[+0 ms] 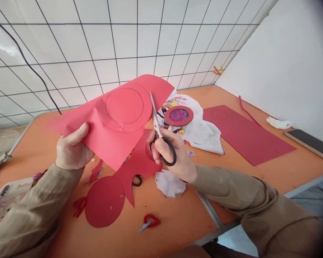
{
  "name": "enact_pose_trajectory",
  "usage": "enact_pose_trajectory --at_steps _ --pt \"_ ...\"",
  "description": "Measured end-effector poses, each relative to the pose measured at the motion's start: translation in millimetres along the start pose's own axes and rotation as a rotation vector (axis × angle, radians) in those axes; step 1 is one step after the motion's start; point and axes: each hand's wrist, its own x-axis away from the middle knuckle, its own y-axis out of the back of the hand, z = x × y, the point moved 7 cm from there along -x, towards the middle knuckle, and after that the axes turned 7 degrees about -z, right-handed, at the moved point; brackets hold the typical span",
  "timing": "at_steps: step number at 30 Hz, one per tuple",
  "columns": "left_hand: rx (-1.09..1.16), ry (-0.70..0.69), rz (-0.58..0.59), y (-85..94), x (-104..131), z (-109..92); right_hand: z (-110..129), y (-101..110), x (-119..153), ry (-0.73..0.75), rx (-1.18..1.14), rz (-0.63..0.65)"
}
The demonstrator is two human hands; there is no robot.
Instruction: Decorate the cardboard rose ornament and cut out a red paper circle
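My left hand grips the lower left part of a red paper sheet, thumb on top, and holds it up above the table. Two pencil circles, one inside the other, are drawn on the sheet. My right hand has its fingers through the black handles of a pair of scissors. The blades point up and away, at the right side of the larger circle, and look nearly closed. Below the sheet lie a cut red paper disc and red paper scraps.
On the orange table lie a white cloth, a red ring with a purple flower, a red sheet, a white fabric circle and a fuzzy red loop. Behind stands a tiled wall; phones lie at both sides.
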Motion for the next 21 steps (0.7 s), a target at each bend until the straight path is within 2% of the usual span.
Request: enact_pose_trajectory --at_steps 6,21 --pt "0.007 -0.001 0.0 2.3 -1.5 0.6 -1.4 0.2 -0.2 -0.032 -0.011 -0.015" --pt "-0.012 0.072 -0.058 3.1 -0.1 4.4 0.0 -0.6 0.0 0.0 -0.002 -0.012"
